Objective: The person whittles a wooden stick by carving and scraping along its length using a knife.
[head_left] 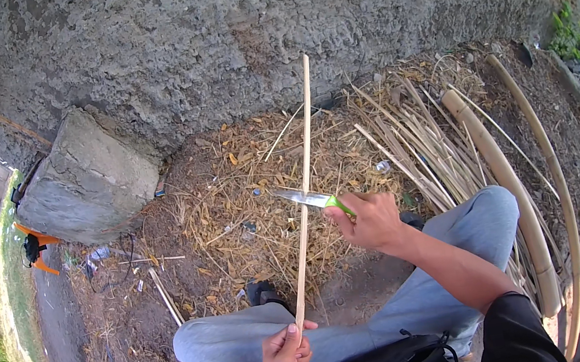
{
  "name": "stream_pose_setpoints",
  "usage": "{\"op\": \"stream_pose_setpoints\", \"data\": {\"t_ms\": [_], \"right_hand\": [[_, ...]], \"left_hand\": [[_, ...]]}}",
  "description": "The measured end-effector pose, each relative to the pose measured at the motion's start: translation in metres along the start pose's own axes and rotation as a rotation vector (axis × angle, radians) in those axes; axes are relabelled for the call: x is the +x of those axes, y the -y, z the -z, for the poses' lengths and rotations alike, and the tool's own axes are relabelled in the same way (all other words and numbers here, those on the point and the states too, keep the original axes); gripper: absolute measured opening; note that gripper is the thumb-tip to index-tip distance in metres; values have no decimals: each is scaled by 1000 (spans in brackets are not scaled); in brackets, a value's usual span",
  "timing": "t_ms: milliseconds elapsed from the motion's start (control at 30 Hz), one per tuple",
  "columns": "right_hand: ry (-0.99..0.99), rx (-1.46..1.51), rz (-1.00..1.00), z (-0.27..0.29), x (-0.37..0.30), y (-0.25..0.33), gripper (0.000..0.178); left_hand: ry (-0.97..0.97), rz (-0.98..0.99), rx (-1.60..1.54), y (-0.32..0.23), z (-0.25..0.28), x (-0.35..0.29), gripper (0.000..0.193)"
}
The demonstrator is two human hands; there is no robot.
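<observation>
The left hand is closed around the pale strip low down — probably to steady it — while the right hand grips the knife, blade across it.

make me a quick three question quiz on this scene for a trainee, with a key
1. Which hand holds the green-handled knife?
2. True or false: the left hand grips the long strip at the end farthest from the body.
3. Where does the pile of thin strips lie?
a) on the left knee
b) on the concrete block
c) on the ground, toward the person's right

Key:
1. The right hand.
2. False; it grips the strip near the end closest to the body.
3. c
</observation>
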State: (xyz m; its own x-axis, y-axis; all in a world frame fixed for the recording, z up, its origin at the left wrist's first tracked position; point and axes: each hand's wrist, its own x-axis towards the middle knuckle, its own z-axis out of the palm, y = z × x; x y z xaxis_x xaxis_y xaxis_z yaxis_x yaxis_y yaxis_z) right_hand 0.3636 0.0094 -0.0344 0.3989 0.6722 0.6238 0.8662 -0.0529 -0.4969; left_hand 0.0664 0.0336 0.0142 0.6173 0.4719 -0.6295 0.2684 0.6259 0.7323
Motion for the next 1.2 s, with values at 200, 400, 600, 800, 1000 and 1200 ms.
{"op": "stream_pose_setpoints", "data": {"t_ms": [200,400,600,800,1000,1200], "right_hand": [[-6,-125,-127,19,17,-26,28],[-44,-122,-79,16,18,-21,36],[-56,-213,-602,50,52,-103,48],[-319,774,-1181,46,43,-107,49],[249,508,-491,6,-11,25,39],[347,337,2,-2,-46,76,25]], "left_hand": [[-136,45,140,25,18,-41,35],[-195,56,241,26,46,-68,39],[-63,-30,487,49,80,-116,35],[-342,4,244,51,81,-97,41],[-251,-132,118,28,64,-20,36],[-229,-232,89,1,12,23,32]]}}
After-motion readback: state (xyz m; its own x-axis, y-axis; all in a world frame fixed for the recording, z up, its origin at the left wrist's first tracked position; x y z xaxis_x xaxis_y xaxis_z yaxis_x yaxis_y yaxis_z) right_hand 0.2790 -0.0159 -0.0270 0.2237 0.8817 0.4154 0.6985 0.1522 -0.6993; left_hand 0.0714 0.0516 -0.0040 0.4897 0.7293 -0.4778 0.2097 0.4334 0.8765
